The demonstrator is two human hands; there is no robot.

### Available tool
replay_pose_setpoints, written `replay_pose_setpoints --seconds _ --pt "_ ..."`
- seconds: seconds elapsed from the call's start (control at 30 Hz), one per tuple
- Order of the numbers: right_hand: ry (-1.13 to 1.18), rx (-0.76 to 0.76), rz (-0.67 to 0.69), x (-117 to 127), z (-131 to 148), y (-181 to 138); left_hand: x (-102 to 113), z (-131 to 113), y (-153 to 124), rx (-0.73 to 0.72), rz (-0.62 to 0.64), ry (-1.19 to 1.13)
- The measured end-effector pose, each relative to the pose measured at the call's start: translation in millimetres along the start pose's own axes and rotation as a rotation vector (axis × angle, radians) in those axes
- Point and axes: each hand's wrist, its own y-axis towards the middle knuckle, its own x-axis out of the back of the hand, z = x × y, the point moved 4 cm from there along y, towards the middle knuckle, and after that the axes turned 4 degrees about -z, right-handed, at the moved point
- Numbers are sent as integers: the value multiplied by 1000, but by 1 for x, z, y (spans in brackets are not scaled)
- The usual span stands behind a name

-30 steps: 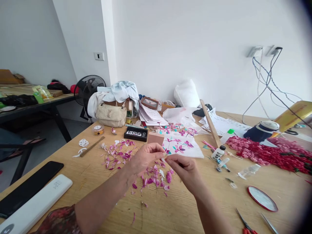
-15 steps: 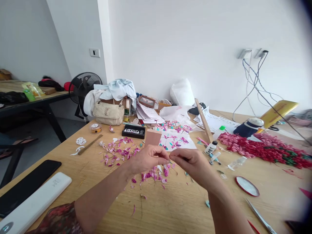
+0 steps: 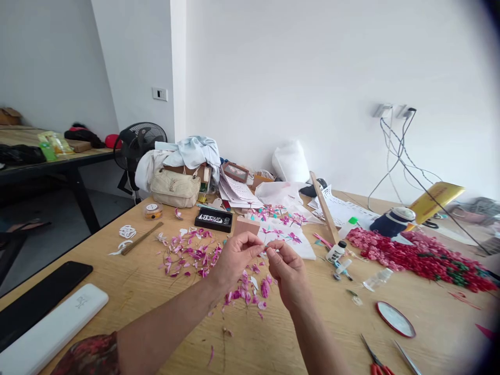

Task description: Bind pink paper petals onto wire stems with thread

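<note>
In the middle of the head view my left hand (image 3: 239, 259) and my right hand (image 3: 287, 268) meet with thumbs and forefingers pinched, fingertips almost touching. Whatever lies between the fingertips is too small to name. Loose pink and purple petals (image 3: 191, 252) on thin stems lie on the table left of my hands, and more petals (image 3: 245, 291) lie below them. Just beyond my fingers, finished-looking pink flowers (image 3: 278, 233) with teal leaves rest on a white sheet (image 3: 307, 251). A brown card (image 3: 246, 226) lies partly behind my left hand.
To the right are a black-capped bottle (image 3: 336, 252), a green-capped bottle (image 3: 347, 227), a red-rimmed dish (image 3: 396, 319), scissors (image 3: 375, 358) and heaped red and pink flowers (image 3: 422, 250). A black tray (image 3: 213, 219) sits behind the petals. A white power bank (image 3: 58, 325) lies at left.
My right hand has turned more upright and shifted left, closer to my left hand. The view has tilted up and moved slightly, bringing the scissors into sight at lower right.
</note>
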Motion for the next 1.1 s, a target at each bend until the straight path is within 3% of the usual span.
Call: replay_pose_setpoints --seconds 0.33,0.43,0.63,0.93,1.1 --pt "-546 374 -187 12 16 10 7 10 3 -39 -28 107" --pt "-528 316 -142 13 18 10 8 12 3 -61 -34 142" --pt "-233 -43 -32 7 7 7 9 18 1 -102 -18 195" --pt "-125 1 -132 10 4 2 5 24 -1 -148 -35 278" --pt "-159 -3 -163 17 -3 1 3 22 -1 -105 39 245"
